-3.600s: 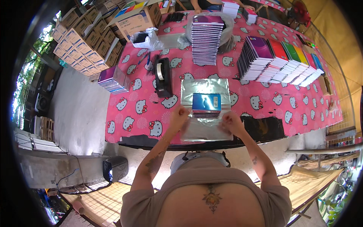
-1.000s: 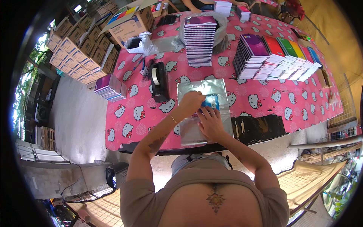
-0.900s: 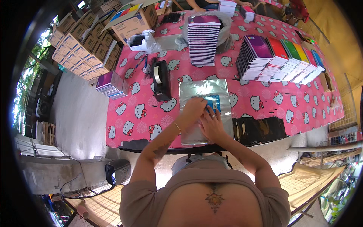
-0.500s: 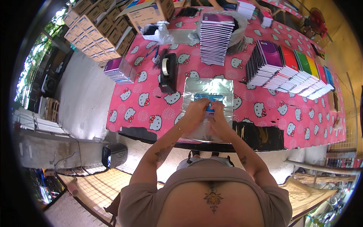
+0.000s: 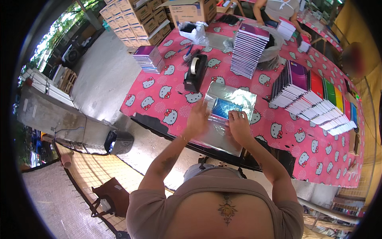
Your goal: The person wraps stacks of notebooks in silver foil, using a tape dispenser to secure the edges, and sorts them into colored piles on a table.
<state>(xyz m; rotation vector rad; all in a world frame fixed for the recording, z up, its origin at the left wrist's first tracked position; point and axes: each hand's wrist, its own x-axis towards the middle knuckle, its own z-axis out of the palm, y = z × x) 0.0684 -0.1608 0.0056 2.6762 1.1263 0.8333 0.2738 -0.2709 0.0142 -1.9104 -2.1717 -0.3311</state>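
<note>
Head view: the right hand has its fingers bent over the near right corner of a small stack of blue-covered spiral notebooks; whether its grip is pinched on them or just resting there, I cannot tell. The left hand, blurred, is just beside the stack's left edge with its fingers extended and its grip open, holding nothing visible. The stack lies flat, binding along the far edge, near the middle of a shiny silvery plastic sheet at the near edge of the worktop, which has a pink cover patterned with white cat faces.

Beyond the sheet, to the left, stands a black tape dispenser with a pale roll in it. Farther left is a short stack of purple-covered notebooks. Straight beyond rises a tall pile of purple spiral notebooks, a translucent plastic bag behind it. To the right runs a row of notebook stacks with purple, red, green, yellow and blue covers. Cardboard boxes are piled past the far left, and another person is at the far side.
</note>
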